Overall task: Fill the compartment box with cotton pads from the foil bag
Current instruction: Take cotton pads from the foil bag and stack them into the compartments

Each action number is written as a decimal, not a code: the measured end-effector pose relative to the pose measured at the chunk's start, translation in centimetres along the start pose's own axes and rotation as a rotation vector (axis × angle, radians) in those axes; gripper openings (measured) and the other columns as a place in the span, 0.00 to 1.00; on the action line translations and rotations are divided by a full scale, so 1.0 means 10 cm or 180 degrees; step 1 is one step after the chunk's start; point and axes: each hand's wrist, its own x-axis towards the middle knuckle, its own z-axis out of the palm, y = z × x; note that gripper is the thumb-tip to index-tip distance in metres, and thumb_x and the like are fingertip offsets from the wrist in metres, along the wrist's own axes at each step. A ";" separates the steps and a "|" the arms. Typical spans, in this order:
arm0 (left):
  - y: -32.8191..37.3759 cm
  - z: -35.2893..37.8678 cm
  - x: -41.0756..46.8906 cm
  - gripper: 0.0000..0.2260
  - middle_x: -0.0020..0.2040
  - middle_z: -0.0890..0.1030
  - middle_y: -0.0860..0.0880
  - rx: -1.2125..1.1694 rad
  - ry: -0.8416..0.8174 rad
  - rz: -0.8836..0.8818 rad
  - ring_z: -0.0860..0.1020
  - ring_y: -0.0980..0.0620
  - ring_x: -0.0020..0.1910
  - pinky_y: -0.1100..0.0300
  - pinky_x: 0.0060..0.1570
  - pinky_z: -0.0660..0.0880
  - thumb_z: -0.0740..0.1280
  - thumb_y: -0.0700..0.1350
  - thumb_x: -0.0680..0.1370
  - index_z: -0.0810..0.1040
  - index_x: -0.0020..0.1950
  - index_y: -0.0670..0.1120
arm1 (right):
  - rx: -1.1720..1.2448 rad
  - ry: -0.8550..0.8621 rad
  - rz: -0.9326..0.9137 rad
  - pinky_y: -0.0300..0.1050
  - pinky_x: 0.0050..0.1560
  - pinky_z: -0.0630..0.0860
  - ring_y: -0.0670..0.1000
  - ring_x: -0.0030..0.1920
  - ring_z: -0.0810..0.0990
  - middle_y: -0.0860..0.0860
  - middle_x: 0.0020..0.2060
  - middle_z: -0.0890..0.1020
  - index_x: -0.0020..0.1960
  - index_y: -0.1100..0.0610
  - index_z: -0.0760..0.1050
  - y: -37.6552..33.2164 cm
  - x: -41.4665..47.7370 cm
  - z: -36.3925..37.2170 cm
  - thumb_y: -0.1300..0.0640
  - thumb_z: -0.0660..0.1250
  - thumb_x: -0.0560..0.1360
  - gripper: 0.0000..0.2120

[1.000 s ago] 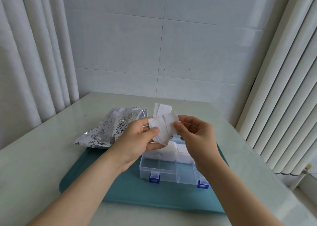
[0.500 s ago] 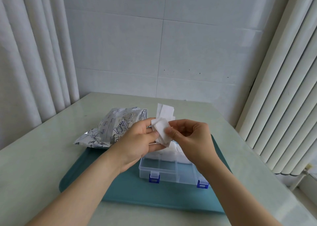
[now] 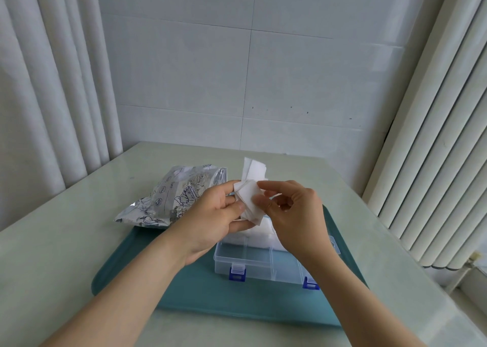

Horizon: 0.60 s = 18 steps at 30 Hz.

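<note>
Pale tabletop (image 3: 66, 241) bears a teal tray (image 3: 184, 288); above its clear compartment box (image 3: 263, 265), the left hand (image 3: 210, 220) grips stacked cotton pads (image 3: 249, 199) and the right hand (image 3: 295, 215) pinches their edge. Just left lies the foil bag (image 3: 168, 201), printed "Date:".

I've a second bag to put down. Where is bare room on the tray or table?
Bare tray in front of the box; bare table left of the foil bag. Crowded over the box: left hand and right hand hold cotton pads.
</note>
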 end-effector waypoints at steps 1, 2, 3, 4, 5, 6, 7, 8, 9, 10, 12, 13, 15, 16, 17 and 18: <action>0.00 0.00 0.00 0.16 0.60 0.86 0.42 0.0015 -0.0008 -0.0001 0.85 0.44 0.61 0.49 0.62 0.82 0.58 0.32 0.87 0.78 0.70 0.44 | -0.0094 -0.0026 -0.0015 0.40 0.43 0.79 0.45 0.39 0.82 0.41 0.47 0.85 0.56 0.45 0.86 0.00 0.00 0.00 0.54 0.78 0.76 0.10; 0.00 0.00 0.00 0.16 0.60 0.86 0.42 0.0035 -0.0007 -0.0008 0.85 0.44 0.61 0.49 0.62 0.82 0.59 0.32 0.87 0.78 0.70 0.44 | -0.0165 -0.0071 -0.0016 0.37 0.42 0.77 0.45 0.39 0.81 0.40 0.48 0.84 0.56 0.45 0.86 0.00 0.00 0.00 0.54 0.77 0.77 0.09; -0.01 -0.01 -0.01 0.16 0.59 0.87 0.41 0.0054 0.0004 -0.0017 0.85 0.44 0.61 0.49 0.62 0.82 0.59 0.32 0.87 0.78 0.70 0.44 | -0.0220 -0.0118 -0.0011 0.36 0.42 0.76 0.45 0.39 0.81 0.39 0.48 0.84 0.55 0.44 0.86 -0.01 0.00 0.00 0.54 0.77 0.77 0.08; -0.01 -0.01 -0.01 0.16 0.59 0.87 0.41 0.0068 0.0022 -0.0026 0.85 0.44 0.60 0.49 0.61 0.82 0.59 0.32 0.87 0.78 0.70 0.43 | -0.0252 -0.0156 -0.0003 0.36 0.41 0.75 0.44 0.39 0.81 0.39 0.48 0.85 0.53 0.44 0.85 -0.01 0.00 0.00 0.53 0.77 0.77 0.06; -0.01 -0.01 -0.01 0.15 0.58 0.87 0.41 0.0072 0.0042 -0.0036 0.86 0.43 0.60 0.49 0.61 0.83 0.59 0.32 0.87 0.78 0.70 0.43 | -0.0251 -0.0186 0.0018 0.35 0.40 0.73 0.44 0.38 0.80 0.39 0.46 0.85 0.51 0.45 0.85 -0.01 0.00 -0.01 0.53 0.77 0.77 0.05; -0.01 -0.01 -0.01 0.15 0.58 0.87 0.41 0.0068 0.0061 -0.0042 0.86 0.43 0.59 0.49 0.60 0.83 0.59 0.32 0.87 0.78 0.70 0.42 | -0.0223 -0.0200 0.0043 0.34 0.39 0.73 0.44 0.38 0.80 0.39 0.44 0.85 0.49 0.46 0.84 -0.02 0.00 -0.01 0.54 0.77 0.76 0.04; -0.01 -0.01 0.00 0.15 0.58 0.87 0.41 0.0055 0.0079 -0.0043 0.86 0.43 0.59 0.49 0.60 0.83 0.59 0.32 0.86 0.78 0.70 0.42 | -0.0169 -0.0203 0.0064 0.33 0.38 0.72 0.43 0.37 0.79 0.39 0.41 0.85 0.47 0.47 0.84 -0.02 -0.01 -0.02 0.55 0.77 0.76 0.04; -0.01 -0.01 0.00 0.15 0.58 0.87 0.40 0.0032 0.0094 -0.0040 0.86 0.42 0.59 0.49 0.60 0.83 0.60 0.32 0.86 0.78 0.69 0.42 | -0.0103 -0.0202 0.0083 0.33 0.38 0.72 0.43 0.37 0.79 0.38 0.39 0.85 0.46 0.48 0.84 -0.03 -0.01 -0.02 0.56 0.77 0.76 0.04; -0.01 -0.01 0.00 0.14 0.58 0.87 0.40 0.0014 0.0108 -0.0033 0.86 0.42 0.59 0.48 0.60 0.83 0.61 0.32 0.86 0.78 0.69 0.42 | -0.0040 -0.0196 0.0090 0.33 0.38 0.73 0.43 0.37 0.80 0.38 0.38 0.85 0.45 0.49 0.83 -0.03 -0.01 -0.02 0.57 0.77 0.76 0.05; -0.01 -0.01 0.00 0.14 0.58 0.87 0.40 0.0004 0.0125 -0.0020 0.86 0.42 0.59 0.48 0.60 0.83 0.62 0.33 0.86 0.79 0.69 0.42 | 0.0011 -0.0189 0.0087 0.33 0.39 0.73 0.43 0.38 0.80 0.39 0.38 0.85 0.45 0.50 0.83 -0.04 -0.02 -0.02 0.58 0.77 0.76 0.05; -0.01 -0.02 -0.01 0.14 0.58 0.87 0.40 0.0019 0.0149 0.0008 0.86 0.41 0.59 0.47 0.60 0.83 0.63 0.33 0.86 0.79 0.69 0.42 | 0.0161 -0.0247 0.0133 0.35 0.41 0.76 0.44 0.40 0.83 0.41 0.39 0.86 0.47 0.51 0.83 -0.04 -0.01 -0.02 0.60 0.76 0.77 0.05; -0.01 -0.02 -0.01 0.14 0.58 0.87 0.41 0.0044 0.0161 0.0020 0.86 0.42 0.59 0.47 0.60 0.83 0.63 0.33 0.85 0.79 0.69 0.42 | 0.0286 -0.0336 0.0190 0.39 0.43 0.79 0.46 0.41 0.84 0.44 0.40 0.86 0.49 0.51 0.84 -0.04 -0.01 -0.03 0.61 0.75 0.78 0.05; -0.02 -0.03 -0.01 0.15 0.58 0.87 0.41 0.0085 0.0187 0.0041 0.86 0.42 0.59 0.48 0.59 0.84 0.63 0.33 0.86 0.78 0.70 0.43 | 0.0565 -0.0567 0.0298 0.48 0.49 0.84 0.52 0.44 0.86 0.50 0.41 0.88 0.53 0.53 0.85 -0.05 0.00 -0.07 0.64 0.72 0.80 0.07; -0.02 -0.03 -0.01 0.15 0.58 0.87 0.41 0.0093 0.0199 0.0041 0.86 0.42 0.59 0.48 0.59 0.84 0.63 0.33 0.86 0.78 0.70 0.43 | 0.0686 -0.0669 0.0353 0.47 0.50 0.84 0.53 0.44 0.86 0.51 0.42 0.88 0.55 0.54 0.85 -0.06 0.00 -0.08 0.65 0.70 0.81 0.08; -0.02 -0.04 0.00 0.14 0.58 0.87 0.41 0.0092 0.0215 0.0037 0.86 0.42 0.58 0.48 0.59 0.84 0.63 0.33 0.86 0.78 0.70 0.43 | 0.0789 -0.0749 0.0420 0.43 0.49 0.84 0.51 0.44 0.86 0.53 0.43 0.88 0.56 0.54 0.85 -0.08 0.00 -0.10 0.65 0.69 0.82 0.10; -0.02 -0.04 0.00 0.14 0.58 0.87 0.41 0.0094 0.0237 0.0030 0.86 0.42 0.58 0.47 0.59 0.83 0.63 0.34 0.86 0.78 0.70 0.43 | 0.0877 -0.0792 0.0515 0.39 0.46 0.82 0.48 0.43 0.85 0.53 0.44 0.88 0.56 0.53 0.85 -0.09 0.00 -0.11 0.65 0.68 0.82 0.10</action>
